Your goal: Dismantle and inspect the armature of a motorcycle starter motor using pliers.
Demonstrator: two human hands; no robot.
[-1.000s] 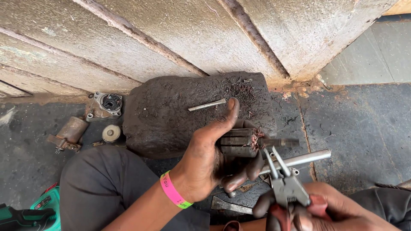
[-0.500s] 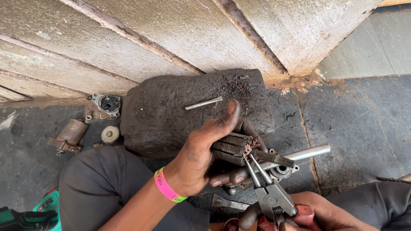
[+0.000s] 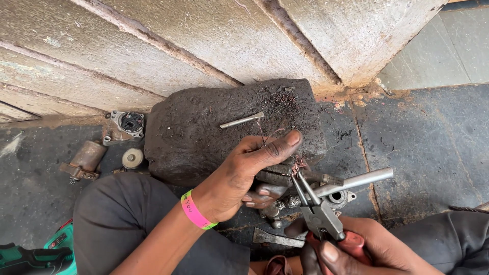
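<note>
My left hand (image 3: 244, 173), with a pink wristband, grips a dark cylindrical motor armature (image 3: 280, 177) that has a shaft end sticking out to the right. Reddish copper wire strands (image 3: 298, 164) stick up from its end. My right hand (image 3: 351, 249) holds red-handled needle-nose pliers (image 3: 318, 214), and their tips pinch at those strands. A shiny metal rod (image 3: 356, 181) lies just behind the pliers. All of this is held in front of a dark, greasy stone block (image 3: 204, 127).
A small metal chisel or pin (image 3: 242, 120) lies on the block. Left of the block sit a motor end cover (image 3: 127, 125), a rusty cylinder part (image 3: 84, 160) and a round disc (image 3: 132, 158). A flat metal wedge (image 3: 277, 238) lies near my knees. A green tool (image 3: 35, 254) is bottom left.
The pliers have moved left and up from beside the armature until their tips sit at the copper wire. My left hand has turned the armature slightly.
</note>
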